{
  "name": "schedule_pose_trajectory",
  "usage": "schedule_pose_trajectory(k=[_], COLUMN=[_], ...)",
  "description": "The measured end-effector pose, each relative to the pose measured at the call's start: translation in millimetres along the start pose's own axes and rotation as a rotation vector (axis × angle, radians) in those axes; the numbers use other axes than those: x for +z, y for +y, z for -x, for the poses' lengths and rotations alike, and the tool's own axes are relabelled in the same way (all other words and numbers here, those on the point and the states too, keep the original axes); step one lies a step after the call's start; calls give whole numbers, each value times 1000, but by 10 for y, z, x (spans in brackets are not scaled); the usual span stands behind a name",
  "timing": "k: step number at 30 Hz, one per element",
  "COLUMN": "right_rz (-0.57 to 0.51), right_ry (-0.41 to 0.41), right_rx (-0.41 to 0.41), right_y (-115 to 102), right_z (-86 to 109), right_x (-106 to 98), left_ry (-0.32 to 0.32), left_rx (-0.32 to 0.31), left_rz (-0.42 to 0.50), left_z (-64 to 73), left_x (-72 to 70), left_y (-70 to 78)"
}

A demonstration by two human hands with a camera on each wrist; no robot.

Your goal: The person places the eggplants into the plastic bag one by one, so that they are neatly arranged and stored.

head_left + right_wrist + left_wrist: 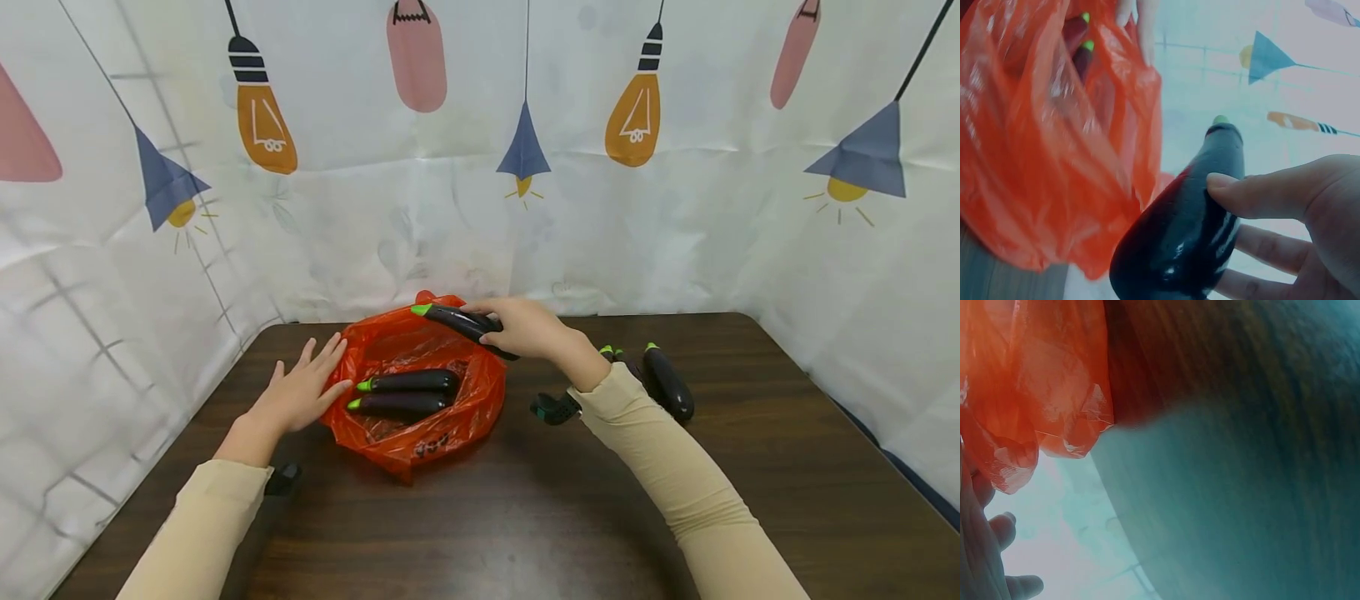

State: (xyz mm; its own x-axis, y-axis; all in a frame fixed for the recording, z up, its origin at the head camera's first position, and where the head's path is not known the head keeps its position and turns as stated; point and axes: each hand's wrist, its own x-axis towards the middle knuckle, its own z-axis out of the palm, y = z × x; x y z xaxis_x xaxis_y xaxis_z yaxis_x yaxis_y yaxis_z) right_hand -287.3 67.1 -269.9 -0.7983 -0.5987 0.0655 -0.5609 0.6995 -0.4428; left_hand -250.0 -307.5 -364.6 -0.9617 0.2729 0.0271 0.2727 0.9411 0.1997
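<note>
The right hand grips a dark purple eggplant with its thumb and fingers curled round the fat end. It holds the eggplant in the air over the far edge of the orange bag, at about 1 o'clock from the bag's middle. That looks like a good spot for lowering it in, because the bag's mouth is wide open right under it.

The held eggplant lies almost flat. Its long side runs left to right in the head view, and its green tip points to about 10 o'clock, toward the back wall and a little up. The right wrist view shows the thumb pressed on the shiny skin, with the fingers under it.

The left hand is spread open, fingers straight, and it grips nothing. It lies on the bench at 9 o'clock from the bag, with its fingertips touching the bag's rim. This likely keeps the thin bag from sliding or folding shut.

Two more eggplants lie side by side in the bag, green tips at 9 o'clock. Other eggplants wait on the bench at 3 o'clock, behind the right sleeve.
</note>
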Motion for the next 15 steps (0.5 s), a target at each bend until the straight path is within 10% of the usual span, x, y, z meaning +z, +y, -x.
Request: schedule_pose_trajectory(k=[15], right_rz=[105], right_ry=[19], right_rx=[-134], right_y=[-320], right_z=[-290], right_x=[239], left_ry=[-2], left_rx=[7], left_rz=[-9], left_z=[5], left_x=[-25], left_y=[-9])
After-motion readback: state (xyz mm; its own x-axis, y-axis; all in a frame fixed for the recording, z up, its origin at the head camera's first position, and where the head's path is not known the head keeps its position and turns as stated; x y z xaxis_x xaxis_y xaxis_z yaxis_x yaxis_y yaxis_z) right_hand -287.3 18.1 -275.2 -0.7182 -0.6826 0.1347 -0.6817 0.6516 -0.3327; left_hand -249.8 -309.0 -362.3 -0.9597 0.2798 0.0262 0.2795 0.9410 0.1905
